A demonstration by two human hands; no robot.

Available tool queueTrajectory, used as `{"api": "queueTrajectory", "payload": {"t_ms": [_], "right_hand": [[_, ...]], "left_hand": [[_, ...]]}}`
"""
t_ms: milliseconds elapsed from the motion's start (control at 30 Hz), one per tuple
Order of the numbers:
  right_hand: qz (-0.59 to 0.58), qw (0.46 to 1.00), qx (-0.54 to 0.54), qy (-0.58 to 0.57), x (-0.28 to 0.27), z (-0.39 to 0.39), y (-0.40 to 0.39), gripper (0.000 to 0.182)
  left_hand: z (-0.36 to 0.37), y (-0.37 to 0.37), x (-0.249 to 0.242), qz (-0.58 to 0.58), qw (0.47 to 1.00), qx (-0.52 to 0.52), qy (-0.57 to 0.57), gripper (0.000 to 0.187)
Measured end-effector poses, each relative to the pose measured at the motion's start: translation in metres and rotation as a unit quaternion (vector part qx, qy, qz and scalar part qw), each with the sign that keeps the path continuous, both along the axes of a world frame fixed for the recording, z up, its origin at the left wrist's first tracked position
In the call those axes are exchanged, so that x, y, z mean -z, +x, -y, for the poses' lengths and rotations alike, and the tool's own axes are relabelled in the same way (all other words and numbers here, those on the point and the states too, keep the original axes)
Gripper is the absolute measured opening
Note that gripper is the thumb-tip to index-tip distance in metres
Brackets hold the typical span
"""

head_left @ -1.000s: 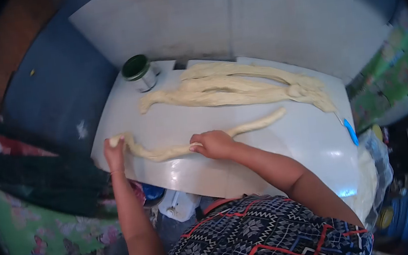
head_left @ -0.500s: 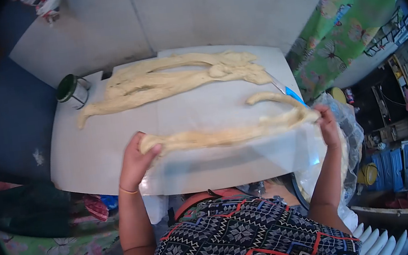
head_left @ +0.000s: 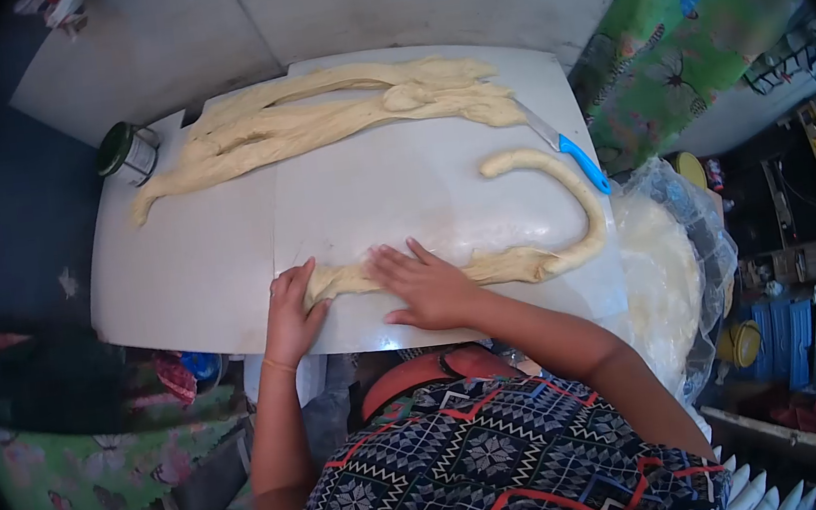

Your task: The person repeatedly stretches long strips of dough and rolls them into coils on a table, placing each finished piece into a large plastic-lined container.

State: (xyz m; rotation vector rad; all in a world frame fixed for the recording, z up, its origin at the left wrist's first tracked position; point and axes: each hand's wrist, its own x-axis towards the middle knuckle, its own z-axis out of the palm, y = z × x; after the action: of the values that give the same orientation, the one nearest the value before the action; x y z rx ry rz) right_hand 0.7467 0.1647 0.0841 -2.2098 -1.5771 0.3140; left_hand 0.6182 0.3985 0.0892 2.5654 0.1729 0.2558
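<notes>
A long strip of pale dough (head_left: 512, 265) lies along the near edge of the white tabletop, its right part curving up and back in a smooth rounded rope. My left hand (head_left: 291, 314) is closed around the strip's left end, thumb on the near side. Flat across the strip's middle rests my right hand (head_left: 424, 285), fingers stretched out and pressing on it, which hides part of the dough. Farther back, a bigger stretched mass of dough (head_left: 324, 132) spreads across the table with folds and a slit-like gap.
A blue-handled knife (head_left: 583, 162) lies at the right, its blade near the big dough's end. At the back left stands a can with a dark green lid (head_left: 127, 154). Below the table's right edge is a plastic-lined container (head_left: 665, 261) holding something pale. A wall panel (head_left: 400, 4) closes the back.
The dough strip, held up between both hands before, now lies on the table. My right hand has released its right end and moved left onto its middle. My left hand stays at the left end.
</notes>
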Motion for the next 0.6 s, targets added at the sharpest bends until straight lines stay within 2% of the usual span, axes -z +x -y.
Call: {"api": "queueTrajectory", "payload": {"t_ms": [33,133,167,200,233,300,333,367,433,467,567,600], "right_hand": [[0.021,0.999,-0.011,-0.045,0.005,-0.020,-0.004,0.080],[0.068,0.994,-0.045,-0.066,0.019,-0.059,0.003,0.076],[0.073,0.994,-0.055,-0.060,0.021,-0.065,0.003,0.076],[0.063,0.993,-0.094,-0.037,0.023,-0.069,0.005,0.074],[0.052,0.989,-0.135,-0.017,0.024,-0.073,0.007,0.072],[0.046,0.985,-0.157,-0.056,0.016,-0.081,0.007,0.071],[0.036,0.981,-0.167,-0.096,0.014,-0.084,0.006,0.070],[0.038,0.979,-0.177,-0.096,0.015,-0.088,0.005,0.070],[0.058,0.983,-0.166,-0.053,0.017,-0.100,0.004,0.071],[0.058,0.982,-0.170,-0.052,0.016,-0.108,0.001,0.071],[0.038,0.980,-0.193,-0.003,0.016,-0.142,-0.014,0.071],[0.039,0.979,-0.198,0.021,0.017,-0.158,-0.019,0.072]], "left_hand": [[0.000,0.002,-0.002,0.002,1.000,-0.011,0.003,0.072],[-0.020,0.009,-0.020,-0.054,0.998,0.002,-0.022,0.067],[-0.037,0.010,-0.032,-0.109,0.976,-0.026,-0.185,0.058],[-0.055,0.010,-0.042,-0.156,0.924,-0.051,-0.345,0.050],[-0.074,0.008,-0.044,-0.147,0.925,-0.060,-0.345,0.050],[-0.112,-0.006,-0.030,-0.146,0.891,-0.161,-0.400,0.028],[-0.117,-0.011,-0.024,-0.140,0.897,-0.205,-0.366,0.014],[-0.118,-0.017,-0.018,-0.136,0.895,-0.214,-0.367,0.014],[-0.113,-0.021,-0.009,-0.073,0.865,-0.309,-0.387,0.015],[-0.110,-0.023,-0.008,-0.072,0.865,-0.313,-0.387,0.015],[-0.102,-0.033,-0.004,-0.017,0.899,-0.155,-0.410,0.025],[-0.105,-0.038,-0.005,-0.030,0.883,-0.140,-0.446,0.030]]}}
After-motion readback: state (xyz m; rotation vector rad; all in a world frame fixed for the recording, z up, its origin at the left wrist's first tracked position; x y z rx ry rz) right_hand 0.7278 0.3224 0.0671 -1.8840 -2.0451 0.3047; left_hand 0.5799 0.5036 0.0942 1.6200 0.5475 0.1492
